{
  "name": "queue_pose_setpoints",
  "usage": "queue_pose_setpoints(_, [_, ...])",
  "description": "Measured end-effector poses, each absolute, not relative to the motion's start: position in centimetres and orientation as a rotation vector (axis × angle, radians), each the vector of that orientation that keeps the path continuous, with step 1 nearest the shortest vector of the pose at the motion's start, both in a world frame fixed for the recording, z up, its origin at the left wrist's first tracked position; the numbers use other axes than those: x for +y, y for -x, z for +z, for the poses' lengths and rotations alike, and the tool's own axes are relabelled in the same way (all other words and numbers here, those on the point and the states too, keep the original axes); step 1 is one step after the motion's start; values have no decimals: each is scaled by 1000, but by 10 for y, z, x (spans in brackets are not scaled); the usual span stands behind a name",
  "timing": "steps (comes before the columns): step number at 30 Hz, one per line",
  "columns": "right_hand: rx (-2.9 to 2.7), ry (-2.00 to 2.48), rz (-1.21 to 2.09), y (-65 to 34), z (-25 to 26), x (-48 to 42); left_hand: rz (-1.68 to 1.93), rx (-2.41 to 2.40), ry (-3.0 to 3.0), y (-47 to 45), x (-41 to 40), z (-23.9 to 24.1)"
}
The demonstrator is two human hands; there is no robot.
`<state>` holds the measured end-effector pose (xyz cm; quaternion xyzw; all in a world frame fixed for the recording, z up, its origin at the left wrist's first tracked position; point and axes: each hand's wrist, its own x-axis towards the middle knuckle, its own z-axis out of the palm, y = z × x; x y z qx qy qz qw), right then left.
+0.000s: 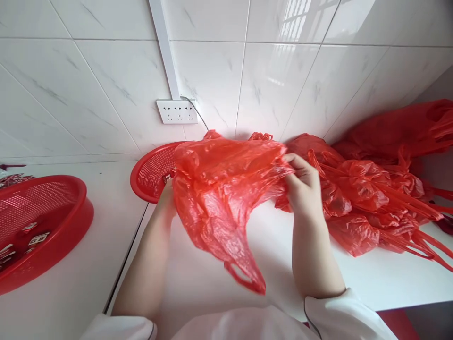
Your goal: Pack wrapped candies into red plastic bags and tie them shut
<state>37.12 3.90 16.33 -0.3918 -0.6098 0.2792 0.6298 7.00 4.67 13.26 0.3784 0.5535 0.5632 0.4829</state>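
Observation:
A thin red plastic bag (219,189) is stretched between my two hands in the air above the white table. One loop handle of it hangs toward me. My right hand (304,177) pinches the bag's right edge between thumb and fingers, where the film is gathered into creases. At the bag's left side is my left hand (169,189), mostly covered by the film; its fingers are hidden. Just behind my left hand stands a red perforated basket (152,172), partly covered by the bag, with small pieces showing in it.
Several filled red plastic bags (368,189) lie heaped on the right. A larger red basket (71,236) with small printed packets (38,239) stands on the left. A seam crosses the white table (226,302). On the tiled wall is a socket strip (177,112) with a cable.

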Motion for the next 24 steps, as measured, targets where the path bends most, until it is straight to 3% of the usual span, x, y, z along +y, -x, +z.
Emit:
queue_pose_setpoints(7, [-1140, 876, 360, -410, 186, 12, 942, 1552, -1292, -47, 35, 155])
queue_pose_setpoints(12, [-1177, 980, 192, -402, 198, -20, 1292, 1687, -1653, -77, 1, 185])
queue_pose_setpoints(15, [-1330, 1125, 137, -383, 197, -28, 1333, 1294, -2064, -109, -31, 199])
queue_pose_setpoints(19, [-1679, 1316, 210, -360, 192, -21, 919, 596, -2613, -156, -66, 197])
queue_pose_setpoints(24, [-1930, 1264, 292, -351, 193, -8, 464, 1155, -2643, -195, -74, 163])
